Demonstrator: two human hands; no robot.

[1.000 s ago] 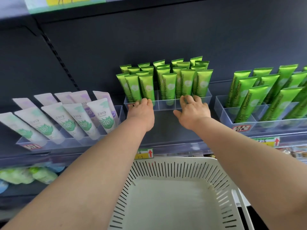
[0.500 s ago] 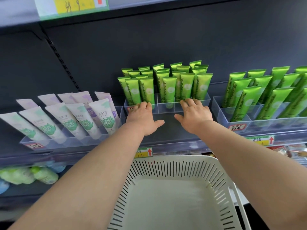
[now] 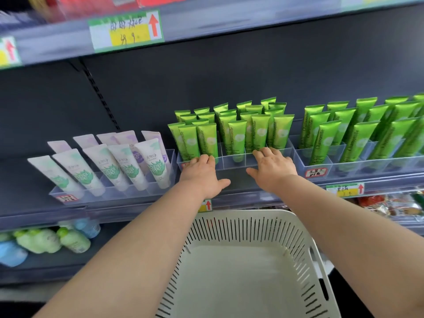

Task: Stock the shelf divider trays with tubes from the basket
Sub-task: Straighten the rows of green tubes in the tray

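A clear divider tray [image 3: 231, 162] stands on the middle shelf, packed with several upright green tubes [image 3: 236, 136]. My left hand [image 3: 203, 174] rests with straight fingers on the tray's front wall at its left end. My right hand [image 3: 271, 168] lies the same way on the front wall toward the right end. Neither hand holds a tube. Below my arms sits a white slotted basket [image 3: 250, 222], and no tubes show inside it.
A tray of white and purple tubes [image 3: 110, 166] stands to the left. Another tray of green tubes [image 3: 358, 138] stands to the right. Price tags [image 3: 126, 31] hang on the shelf edge above. Bottles [image 3: 52, 239] lie on the shelf below.
Both hands stay at the tray's front; their fingers have straightened from a curled grip and the thumbs have spread. The view has tilted up, bringing the upper shelf edge into view.
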